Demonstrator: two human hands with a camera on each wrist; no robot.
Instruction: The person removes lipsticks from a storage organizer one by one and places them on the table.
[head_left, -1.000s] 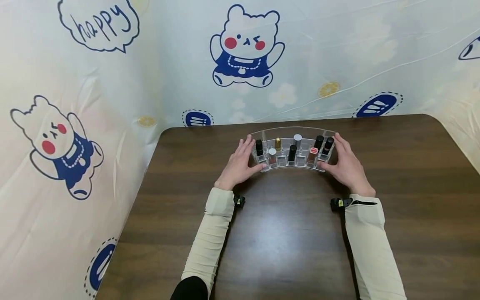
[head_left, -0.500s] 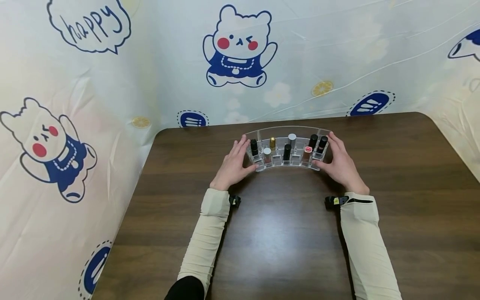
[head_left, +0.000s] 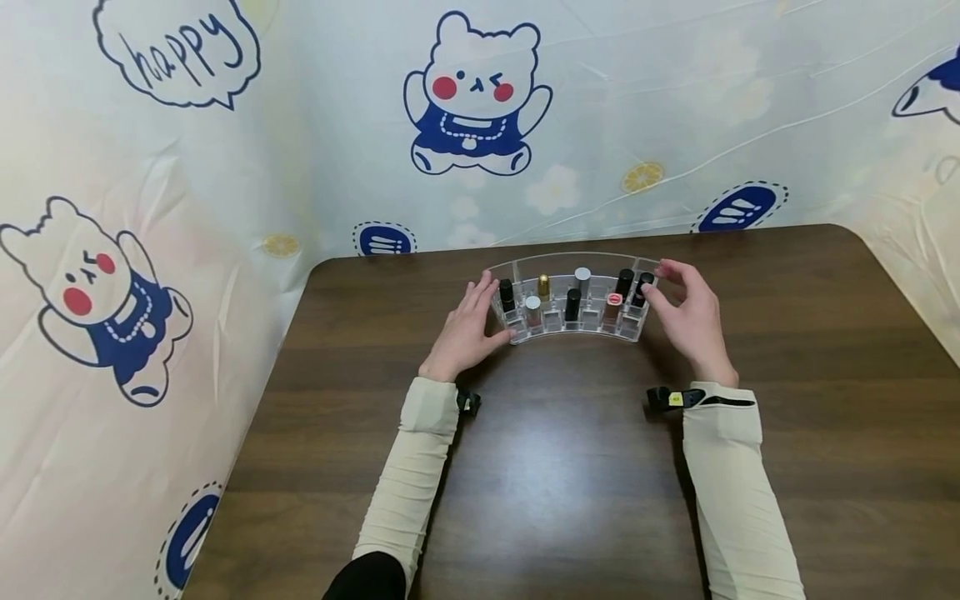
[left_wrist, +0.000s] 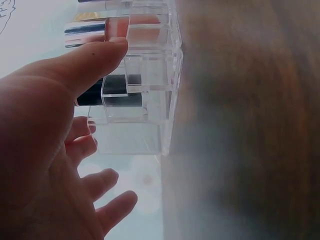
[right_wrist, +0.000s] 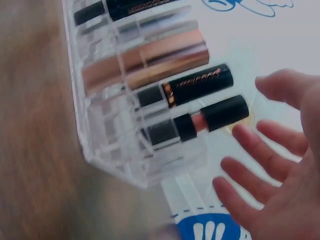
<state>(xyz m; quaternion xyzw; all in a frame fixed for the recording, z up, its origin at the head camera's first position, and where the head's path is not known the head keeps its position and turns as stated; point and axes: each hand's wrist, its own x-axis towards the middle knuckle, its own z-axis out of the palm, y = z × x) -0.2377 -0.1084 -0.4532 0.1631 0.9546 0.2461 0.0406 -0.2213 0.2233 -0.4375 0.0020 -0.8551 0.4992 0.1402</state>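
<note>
A clear, curved acrylic lipstick organizer (head_left: 552,320) stands near the table's back edge, with several lipsticks upright in its slots. At its left end my left hand (head_left: 461,336) rests, thumb on the front and fingers loosely extended by the side. The left wrist view shows that thumb (left_wrist: 102,57) beside a pink lipstick (left_wrist: 117,30) with a silver cap. My right hand (head_left: 692,321) hovers at the right end, thumb and fingers spread. In the right wrist view, its fingertips stand just apart from a black-capped lipstick (right_wrist: 227,112) in the end slot.
The dark wooden table (head_left: 555,500) reaches toward me between both sleeves. Behind and to the left hangs a pale curtain (head_left: 337,125) with printed bears. Other lipsticks include a gold one (head_left: 543,287) and a red-topped one (head_left: 613,310).
My right hand has lifted off the organizer's right end, and its thumb has risen toward the end lipstick. The left hand keeps its place on the organizer. The head view shifted slightly.
</note>
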